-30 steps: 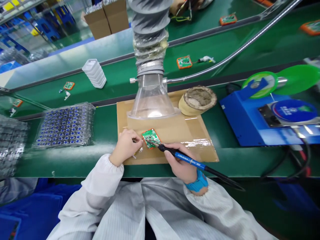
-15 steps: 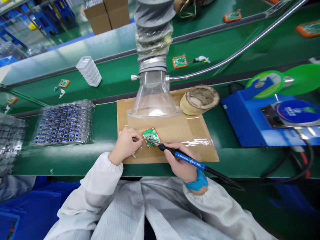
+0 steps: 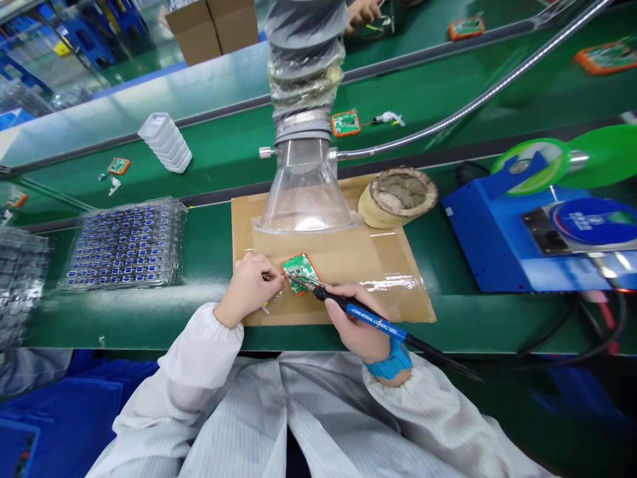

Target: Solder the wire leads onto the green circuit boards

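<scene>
A green circuit board (image 3: 301, 271) with an orange edge lies on a sheet of cardboard (image 3: 358, 265). My right hand (image 3: 359, 324) is closed round the blue and black handle of a soldering iron (image 3: 374, 318), whose tip reaches the board's left part. At the board's left edge, my left hand (image 3: 253, 287) pinches something thin, seemingly a wire; the fingers hide most of it. A small white and yellow piece (image 3: 266, 308) shows just below that hand. Over the board's far side hangs a clear fume hood (image 3: 309, 192).
A yellowish pot (image 3: 398, 198) stands at the cardboard's back right, beside a blue solder-feeding unit (image 3: 537, 232). Clear trays of blue parts (image 3: 122, 245) are at left. Behind, a green belt carries white stacked cups (image 3: 166, 143) and another board (image 3: 346, 123). A co-worker's hand (image 3: 363, 13) shows beyond.
The cups and boards on the near belt have shifted left. The co-worker's hand shows more behind the hose. My two hands, the iron and the board stay almost where they were.
</scene>
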The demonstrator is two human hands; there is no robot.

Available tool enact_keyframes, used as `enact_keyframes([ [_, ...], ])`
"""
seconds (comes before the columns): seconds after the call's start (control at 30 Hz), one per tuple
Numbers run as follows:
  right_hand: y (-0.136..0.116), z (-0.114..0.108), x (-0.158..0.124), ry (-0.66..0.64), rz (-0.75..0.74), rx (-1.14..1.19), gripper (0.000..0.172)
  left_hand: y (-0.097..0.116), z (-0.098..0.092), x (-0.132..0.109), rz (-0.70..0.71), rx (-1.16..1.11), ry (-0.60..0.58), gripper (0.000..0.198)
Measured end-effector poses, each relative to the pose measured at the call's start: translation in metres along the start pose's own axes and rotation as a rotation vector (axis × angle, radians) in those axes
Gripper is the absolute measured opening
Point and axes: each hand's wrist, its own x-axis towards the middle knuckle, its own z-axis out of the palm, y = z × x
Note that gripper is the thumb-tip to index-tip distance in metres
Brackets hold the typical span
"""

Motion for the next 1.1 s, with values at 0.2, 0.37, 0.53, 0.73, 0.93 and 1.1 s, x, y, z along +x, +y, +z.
enact_keyframes([
  [0.2,0.000,-0.001,-0.001,0.010,-0.016,0.013,0.005,0.001,0.000,0.000,-0.006,0.011,0.004,0.019],
  [0.37,0.011,-0.010,-0.005,0.144,0.014,0.056,0.005,-0.001,0.001,0.000,-0.004,0.011,0.006,0.020],
  [0.53,0.028,-0.034,0.008,0.496,-0.021,-0.016,0.009,-0.004,0.002,0.000,-0.010,0.032,0.009,0.018],
  [0.73,0.040,-0.054,0.046,0.534,0.009,-0.119,0.032,0.000,0.001,-0.008,0.081,0.104,-0.010,0.013],
  [0.93,0.049,-0.050,0.049,0.529,0.068,-0.166,0.030,-0.015,-0.025,-0.008,-0.053,-0.318,-0.128,0.022],
  [1.1,0.050,-0.045,0.027,0.547,0.137,-0.025,0.032,-0.044,-0.076,0.015,-0.370,-0.828,-0.367,0.030],
])
